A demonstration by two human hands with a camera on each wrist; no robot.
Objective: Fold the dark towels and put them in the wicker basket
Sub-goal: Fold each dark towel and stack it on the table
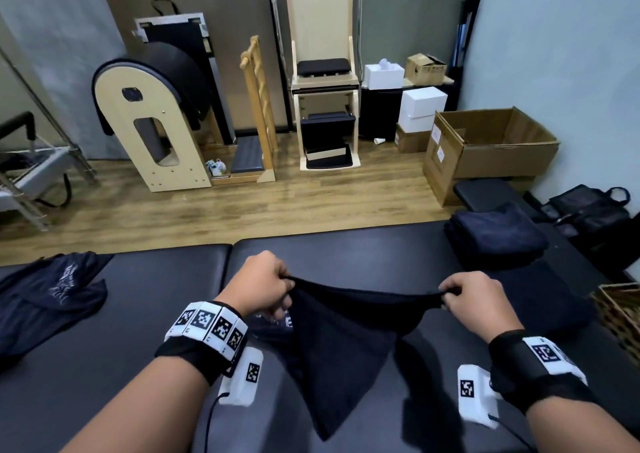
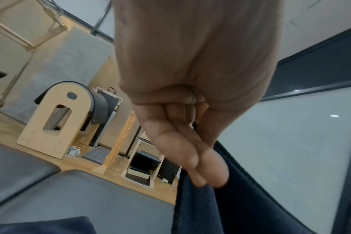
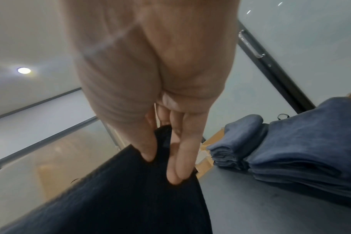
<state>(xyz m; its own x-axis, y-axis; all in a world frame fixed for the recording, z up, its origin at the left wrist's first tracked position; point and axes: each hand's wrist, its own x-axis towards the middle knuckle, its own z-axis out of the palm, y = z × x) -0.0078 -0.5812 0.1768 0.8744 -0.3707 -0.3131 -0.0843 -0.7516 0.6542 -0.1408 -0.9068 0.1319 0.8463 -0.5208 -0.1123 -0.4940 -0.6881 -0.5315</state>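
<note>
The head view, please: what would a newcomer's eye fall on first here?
Front and centre, the left hand and right hand pinch the top edge of a dark towel, stretched between them and hanging over the black padded table. To the right lies a stack of folded towels, with the wicker basket at the right edge.

The wicker basket [image 1: 621, 317] is cut off by the head view's right edge, just beside the bench [image 1: 138, 314]. The left hand [image 1: 263, 281] covers the held towel's [image 1: 339, 341] corner; printed lettering below it is unreadable.
</note>
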